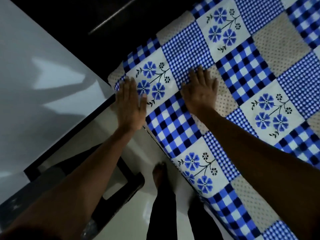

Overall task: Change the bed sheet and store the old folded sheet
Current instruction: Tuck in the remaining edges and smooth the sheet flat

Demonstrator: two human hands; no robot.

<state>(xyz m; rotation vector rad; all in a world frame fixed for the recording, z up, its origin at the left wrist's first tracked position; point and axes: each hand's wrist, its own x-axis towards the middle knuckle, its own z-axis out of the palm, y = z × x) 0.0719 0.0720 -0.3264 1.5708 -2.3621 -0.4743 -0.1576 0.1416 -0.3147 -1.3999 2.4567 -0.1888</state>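
— Pressing down on the sheet (pixel 242 104), were both hands flat?

— Yes. The left hand (pixel 130 104) lay palm down, fingers straight and close together, holding nothing. It rested at the corner of the sheet, partly over a white square printed with blue flowers, with its heel near the edge of the bed. The right hand (pixel 200 92) was also palm down, fingers spread a little wider, and gripped nothing. It sat further in, across a small blue check square and a beige dotted one.

— Where was the sheet?

— It was spread over the bed and filled the right side of the view. Its patchwork showed blue-and-white checks, beige dotted squares and flower panels. The near edge hung over the side of the bed.

— What else was visible?

— Both forearms were bare and reached in from the bottom of the frame. A bare foot (pixel 160 174) stood on the pale floor (pixel 138 213) just beside the bed, below dark trousers. A dark frame (pixel 124 184), possibly a stool, stood on the floor to the left. A pale wall (pixel 34 66) filled the upper left, and dark furniture (pixel 103 23) with a metal handle lay beyond the corner of the bed.
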